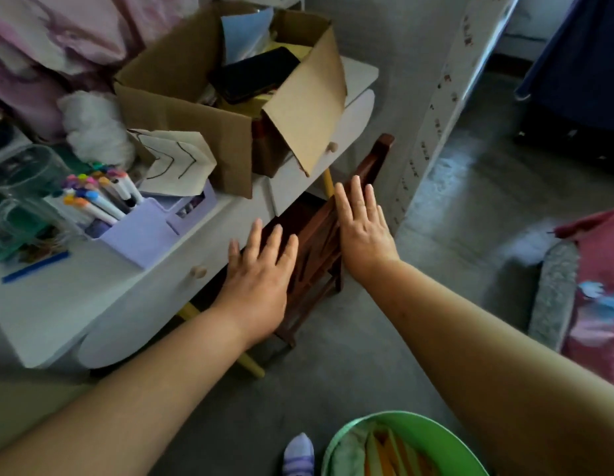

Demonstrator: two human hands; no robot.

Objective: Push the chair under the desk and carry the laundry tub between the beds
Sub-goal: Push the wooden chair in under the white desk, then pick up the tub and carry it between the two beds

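A dark brown wooden chair (316,249) stands mostly tucked beneath the white desk (58,304), its backrest close to the desk's front edge. My left hand (261,280) hovers flat over the backrest's left part, fingers spread, holding nothing. My right hand (362,231) is stretched out flat above the backrest's right part, fingers apart; whether either palm touches the wood I cannot tell. The green laundry tub (402,444) with folded cloth in it sits on the floor at the bottom edge, below my right forearm.
On the desk stand an open cardboard box (230,108), a lilac organiser with markers (144,228) and glass jars (20,187). A pink-covered bed (594,286) lies at right, a dark blue cloth (580,63) hangs far right. My socked foot (298,455) is beside the tub on grey floor.
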